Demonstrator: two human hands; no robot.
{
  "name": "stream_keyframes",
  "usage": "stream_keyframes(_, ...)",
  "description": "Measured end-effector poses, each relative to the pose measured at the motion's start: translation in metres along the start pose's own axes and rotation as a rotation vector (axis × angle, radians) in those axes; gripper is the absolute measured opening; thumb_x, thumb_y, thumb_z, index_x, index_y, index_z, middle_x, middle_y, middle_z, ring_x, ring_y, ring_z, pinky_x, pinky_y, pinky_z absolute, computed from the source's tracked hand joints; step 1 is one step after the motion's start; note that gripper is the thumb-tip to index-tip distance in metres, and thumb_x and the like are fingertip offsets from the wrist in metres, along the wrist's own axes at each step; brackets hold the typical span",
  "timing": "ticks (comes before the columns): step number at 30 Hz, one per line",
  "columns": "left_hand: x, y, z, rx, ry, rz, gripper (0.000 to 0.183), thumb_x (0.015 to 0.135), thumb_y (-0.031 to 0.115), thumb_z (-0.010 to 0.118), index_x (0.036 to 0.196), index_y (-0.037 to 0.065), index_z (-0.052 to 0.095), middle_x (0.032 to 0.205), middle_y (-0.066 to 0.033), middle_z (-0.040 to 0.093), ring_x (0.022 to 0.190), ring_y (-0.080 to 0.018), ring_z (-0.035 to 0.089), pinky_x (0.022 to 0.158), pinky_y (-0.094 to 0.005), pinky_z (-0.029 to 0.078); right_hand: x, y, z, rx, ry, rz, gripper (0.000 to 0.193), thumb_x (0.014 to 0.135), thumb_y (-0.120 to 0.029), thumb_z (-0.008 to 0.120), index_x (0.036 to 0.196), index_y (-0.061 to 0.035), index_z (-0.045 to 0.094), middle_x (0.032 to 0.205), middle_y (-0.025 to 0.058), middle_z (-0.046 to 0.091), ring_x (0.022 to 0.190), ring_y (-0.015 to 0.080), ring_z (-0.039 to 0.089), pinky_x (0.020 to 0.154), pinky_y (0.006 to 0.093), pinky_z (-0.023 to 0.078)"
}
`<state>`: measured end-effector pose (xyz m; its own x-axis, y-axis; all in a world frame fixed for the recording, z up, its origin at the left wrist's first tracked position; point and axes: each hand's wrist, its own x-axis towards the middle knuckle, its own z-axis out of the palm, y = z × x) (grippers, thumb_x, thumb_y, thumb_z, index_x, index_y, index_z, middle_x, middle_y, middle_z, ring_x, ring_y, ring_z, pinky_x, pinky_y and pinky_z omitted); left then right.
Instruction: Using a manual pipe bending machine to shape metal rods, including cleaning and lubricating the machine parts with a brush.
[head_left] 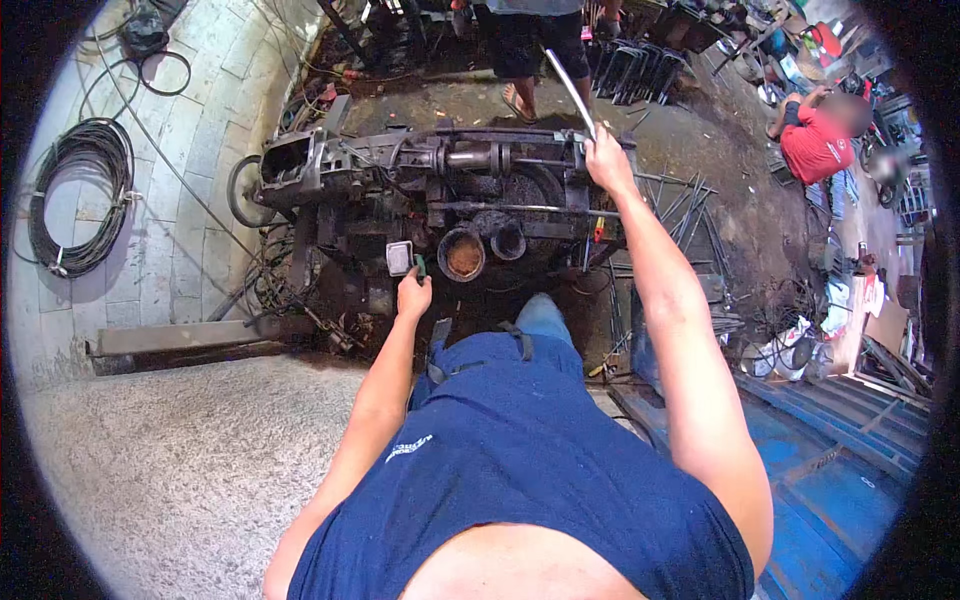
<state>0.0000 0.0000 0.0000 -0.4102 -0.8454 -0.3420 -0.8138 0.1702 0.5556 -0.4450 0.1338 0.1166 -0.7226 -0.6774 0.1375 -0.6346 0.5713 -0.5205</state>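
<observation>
My right hand point(606, 165) is closed round the near end of a shiny metal pipe point(568, 85) at the right end of a dark, greasy machine point(400, 160). The pipe slants away to the upper left. My left hand point(414, 297) is at the machine's near side, its fingers bent round a small green piece point(420, 266), whose kind I cannot make out. Just beyond these fingers is a small pale rectangular box point(400, 257). To the right sit a round tin with brown contents point(463, 256) and a darker round container point(508, 241).
Across the machine stands a person in sandals point(515, 100); another in a red shirt point(820, 145) sits far right. Metal rods point(690, 215) lie right of the machine. A coiled black cable point(80, 195) is at left, a blue metal frame point(820, 480) at lower right.
</observation>
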Motion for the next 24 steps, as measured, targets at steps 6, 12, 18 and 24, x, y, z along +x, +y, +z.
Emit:
stream_keyframes(6,-0.013,0.011,-0.007,0.039,-0.009,-0.061,0.048,0.084,0.024,0.059,0.125,0.000,0.053,0.109,-0.0244,0.062,0.104,-0.0365,0.060,0.089,-0.0416,0.047,-0.005,-0.002,0.006,-0.008,0.033,-0.013,0.041,0.093,-0.023,0.046,0.124,0.0021,0.042,0.107,0.0287,0.056,0.096,0.0445,0.058,0.082,0.0500,0.048)
stream_keyframes(12,-0.014,0.020,0.006,-0.014,0.089,-0.038,0.051,0.083,0.021,0.061,0.126,-0.005,0.050,0.109,-0.0273,0.062,0.104,-0.0369,0.060,0.091,-0.0400,0.046,0.003,0.005,0.000,0.032,0.062,-0.040,0.039,0.091,-0.022,0.049,0.121,0.0014,0.043,0.103,0.0287,0.056,0.092,0.0447,0.059,0.079,0.0506,0.050)
stream_keyframes(18,-0.015,0.033,0.020,0.004,0.132,-0.129,0.051,0.082,0.020,0.063,0.126,-0.004,0.050,0.112,-0.0270,0.060,0.107,-0.0381,0.057,0.093,-0.0405,0.044,0.002,0.008,0.003,0.085,0.061,-0.028,0.039,0.091,-0.023,0.049,0.122,0.0011,0.044,0.106,0.0264,0.055,0.090,0.0433,0.060,0.078,0.0498,0.051)
stream_keyframes(24,-0.009,0.045,0.029,-0.015,0.210,-0.189,0.048,0.081,0.021,0.064,0.122,-0.003,0.053,0.108,-0.0277,0.061,0.105,-0.0396,0.058,0.091,-0.0422,0.045,0.003,0.013,-0.003,0.145,0.036,-0.013,0.037,0.090,-0.021,0.050,0.119,0.0014,0.047,0.105,0.0259,0.055,0.091,0.0428,0.060,0.079,0.0496,0.050)
